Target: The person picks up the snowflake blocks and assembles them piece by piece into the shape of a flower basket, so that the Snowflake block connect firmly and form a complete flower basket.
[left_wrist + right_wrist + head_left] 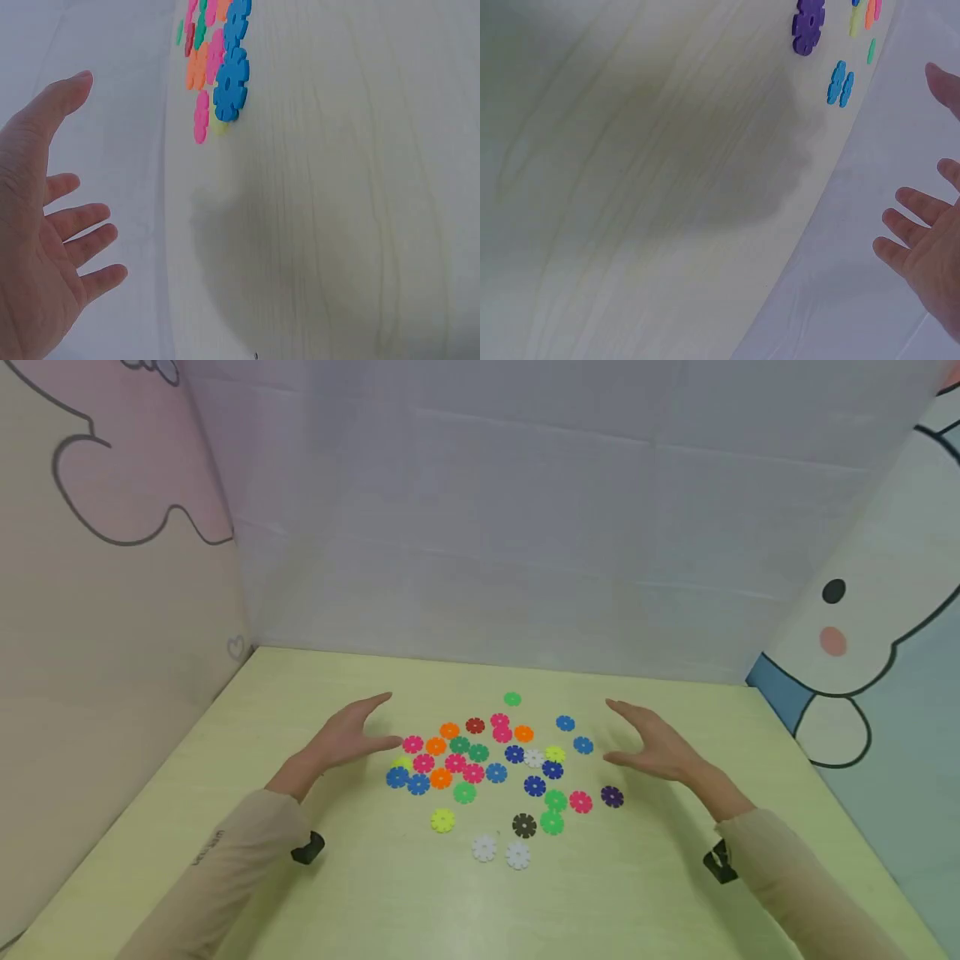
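Several flat, notched plastic discs in many colours lie spread over the middle of the table. On the left side of the spread, my left hand (347, 739) hovers with thumb and fingers apart, nearest a pink disc (412, 744) and a blue disc (231, 84). My right hand (658, 747) mirrors it on the other side, fingers spread and holding nothing, close to a light blue disc (583, 745) and a purple disc (808, 27). Toward the front lie a black disc (524, 826) and two white ones, including a white disc (517, 856).
The pale wooden table (390, 902) meets a white cloth backdrop (480, 527) at its far edge. Side panels with cartoon drawings stand left and right, among them a right panel (870, 718). A black wrist strap piece (307, 848) shows below the left sleeve.
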A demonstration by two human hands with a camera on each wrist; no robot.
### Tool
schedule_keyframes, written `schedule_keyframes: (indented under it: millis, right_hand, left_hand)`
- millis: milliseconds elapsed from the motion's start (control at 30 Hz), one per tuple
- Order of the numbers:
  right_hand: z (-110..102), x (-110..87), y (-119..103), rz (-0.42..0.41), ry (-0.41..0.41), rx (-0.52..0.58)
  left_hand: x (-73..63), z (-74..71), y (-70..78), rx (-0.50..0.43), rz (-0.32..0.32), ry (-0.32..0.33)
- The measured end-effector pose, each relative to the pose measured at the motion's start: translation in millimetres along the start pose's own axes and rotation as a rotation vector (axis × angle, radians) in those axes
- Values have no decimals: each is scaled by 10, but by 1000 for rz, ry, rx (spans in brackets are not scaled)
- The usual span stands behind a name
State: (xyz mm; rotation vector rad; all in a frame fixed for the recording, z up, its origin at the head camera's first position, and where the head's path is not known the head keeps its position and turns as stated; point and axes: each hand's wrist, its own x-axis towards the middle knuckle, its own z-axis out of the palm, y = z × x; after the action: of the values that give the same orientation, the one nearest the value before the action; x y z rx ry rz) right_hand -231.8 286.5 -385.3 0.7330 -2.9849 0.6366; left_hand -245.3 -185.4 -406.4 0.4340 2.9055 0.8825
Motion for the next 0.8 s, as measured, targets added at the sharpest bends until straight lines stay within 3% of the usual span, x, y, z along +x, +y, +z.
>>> schedule_keyframes:
  millis: [267,600,700,800]
  right_hand:
    - [104,51,-163,-14,0,111]
    - [254,161,-487,-72,-18,297]
    - [304,209,-556,-67,-27,357]
    - [358,262,-604,-62,-43,411]
  left_hand:
    - [18,121,210,-107,88,-32]
    - [102,401,458,-219,136,-135]
    - [142,460,510,-246,180,-163]
    - [178,511,575,-262,182,-206]
